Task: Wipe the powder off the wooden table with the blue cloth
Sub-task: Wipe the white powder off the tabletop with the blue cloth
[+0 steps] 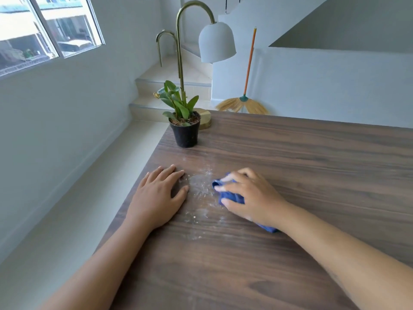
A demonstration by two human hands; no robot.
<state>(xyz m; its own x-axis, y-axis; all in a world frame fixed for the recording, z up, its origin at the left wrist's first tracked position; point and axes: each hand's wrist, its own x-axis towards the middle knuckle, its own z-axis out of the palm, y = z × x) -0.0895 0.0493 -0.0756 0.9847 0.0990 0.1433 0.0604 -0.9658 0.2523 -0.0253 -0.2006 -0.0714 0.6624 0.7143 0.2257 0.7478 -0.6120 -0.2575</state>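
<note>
Head view looks down on a dark wooden table (301, 166) with both bare arms reaching in from the bottom. The right hand (250, 195) sits on top of a bunched-up blue cloth (232, 196), fingers curled over it and thumb tucked against its near side, so it's gripping the cloth and pressing it onto the tabletop. A corner of the cloth also pokes out under the wrist. The left hand (156, 193) is flat on the table near the left edge, palm down, fingers straight and a bit spread, not holding anything.

The powder (201, 191) is a whitish smear with little specks, right in the gap between the two hands. It runs from just past the fingertips back toward the person, with a few stray crumbs closer in. The cloth's left edge is touching the right side of that patch.

Further back near the table's far left corner there's a small black pot with a green plant (185, 130), and just behind it the round brass base of a lamp (216, 42) with a curved brass neck and a white shade. Off the table, a broom (244, 101) with an orange handle leans on the white wall, next to some steps (156, 81). A window (44, 30) is up at the top left.
</note>
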